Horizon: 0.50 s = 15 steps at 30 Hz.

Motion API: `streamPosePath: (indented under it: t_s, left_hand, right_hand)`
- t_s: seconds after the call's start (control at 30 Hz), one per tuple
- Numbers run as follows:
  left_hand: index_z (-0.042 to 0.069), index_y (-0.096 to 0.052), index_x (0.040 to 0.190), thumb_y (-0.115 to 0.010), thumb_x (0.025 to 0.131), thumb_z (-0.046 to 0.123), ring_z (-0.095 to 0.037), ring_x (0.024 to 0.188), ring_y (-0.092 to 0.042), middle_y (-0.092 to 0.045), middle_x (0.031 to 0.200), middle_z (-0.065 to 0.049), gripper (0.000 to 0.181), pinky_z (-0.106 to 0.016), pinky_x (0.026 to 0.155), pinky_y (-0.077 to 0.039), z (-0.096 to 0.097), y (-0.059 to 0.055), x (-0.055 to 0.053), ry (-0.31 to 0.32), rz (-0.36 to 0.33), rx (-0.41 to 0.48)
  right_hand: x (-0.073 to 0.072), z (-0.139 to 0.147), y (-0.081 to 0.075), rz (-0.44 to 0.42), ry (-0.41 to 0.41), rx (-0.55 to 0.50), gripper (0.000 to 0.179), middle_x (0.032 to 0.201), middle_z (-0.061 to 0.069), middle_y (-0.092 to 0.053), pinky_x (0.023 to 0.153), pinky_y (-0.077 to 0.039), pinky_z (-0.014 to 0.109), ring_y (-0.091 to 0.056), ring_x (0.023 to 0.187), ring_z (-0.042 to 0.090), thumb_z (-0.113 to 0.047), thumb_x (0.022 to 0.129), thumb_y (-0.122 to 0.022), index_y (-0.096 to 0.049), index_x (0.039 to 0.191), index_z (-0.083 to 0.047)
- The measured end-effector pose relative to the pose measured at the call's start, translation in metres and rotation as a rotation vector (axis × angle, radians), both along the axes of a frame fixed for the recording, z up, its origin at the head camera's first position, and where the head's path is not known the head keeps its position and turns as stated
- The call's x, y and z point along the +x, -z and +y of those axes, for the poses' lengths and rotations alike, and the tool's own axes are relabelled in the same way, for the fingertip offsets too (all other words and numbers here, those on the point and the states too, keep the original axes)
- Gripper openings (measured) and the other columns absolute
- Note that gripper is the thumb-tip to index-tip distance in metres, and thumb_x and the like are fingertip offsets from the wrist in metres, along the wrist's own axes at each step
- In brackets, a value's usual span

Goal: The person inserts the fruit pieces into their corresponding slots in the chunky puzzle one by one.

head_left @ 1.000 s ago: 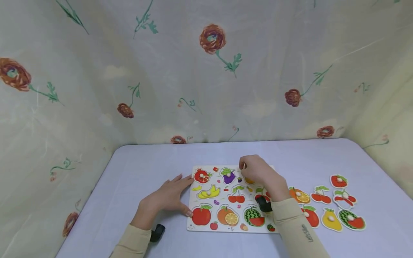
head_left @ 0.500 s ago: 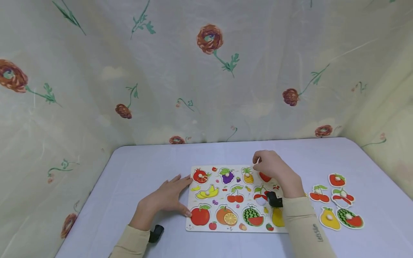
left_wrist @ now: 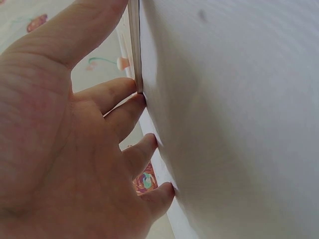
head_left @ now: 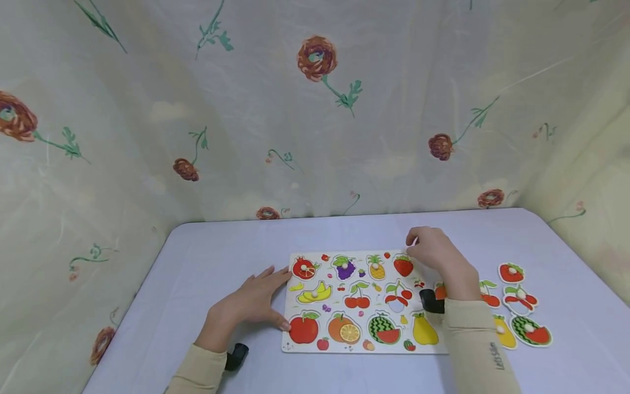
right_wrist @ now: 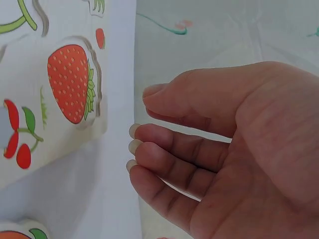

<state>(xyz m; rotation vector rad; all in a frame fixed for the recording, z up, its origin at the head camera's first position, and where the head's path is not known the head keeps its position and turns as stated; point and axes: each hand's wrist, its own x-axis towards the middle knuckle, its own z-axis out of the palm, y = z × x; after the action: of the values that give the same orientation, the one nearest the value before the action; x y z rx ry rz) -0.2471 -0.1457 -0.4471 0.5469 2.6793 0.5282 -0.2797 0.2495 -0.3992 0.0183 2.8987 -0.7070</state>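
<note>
A white fruit puzzle board [head_left: 364, 350] lies on the table. My left hand [head_left: 251, 301] spreads at its left edge, thumb on the corner by the red apple picture [head_left: 303, 330]; in the left wrist view the fingertips meet the board's side [left_wrist: 134, 45] and the tabletop. Knobbed grape [head_left: 344, 267], pineapple [head_left: 376, 268], banana [head_left: 315, 294] and pomegranate [head_left: 303, 267] pieces sit in the board. Over its back right corner hovers my right hand [head_left: 438, 257], fingers loosely curled and holding nothing. Beside it, the right wrist view shows a strawberry picture [right_wrist: 69, 83] inside a recess.
Loose knobbed pieces lie right of the board: a strawberry [head_left: 512, 272], cherries [head_left: 520, 298], a watermelon [head_left: 531, 331] and a pear [head_left: 505, 336]. My right forearm [head_left: 479, 345] partly covers several. A floral curtain [head_left: 315, 137] hangs behind the table [head_left: 221, 241].
My right hand has moved right from over the pineapple to the back right corner, uncovering the pineapple piece and strawberry picture. The left hand stays at the board's edge. The head view shifts slightly.
</note>
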Motion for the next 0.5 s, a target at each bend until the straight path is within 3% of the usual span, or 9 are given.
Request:
streamPosePath:
  t_s: [0.5]
  left_hand:
    - [0.022,-0.037,0.154,-0.09,0.063,0.05,-0.029,0.155,-0.015,-0.032,0.163,0.003,0.109,-0.062,0.123,-0.017,0.001,-0.002,0.001,-0.011,-0.009,-0.002]
  right_hand:
    - [0.005,0.038,0.0,-0.034,0.057,0.0,0.029,0.109,0.025,-0.06,0.071,-0.05,0.036,-0.054,0.091,0.034,-0.017,0.092,-0.059,-0.062,0.114,0.002]
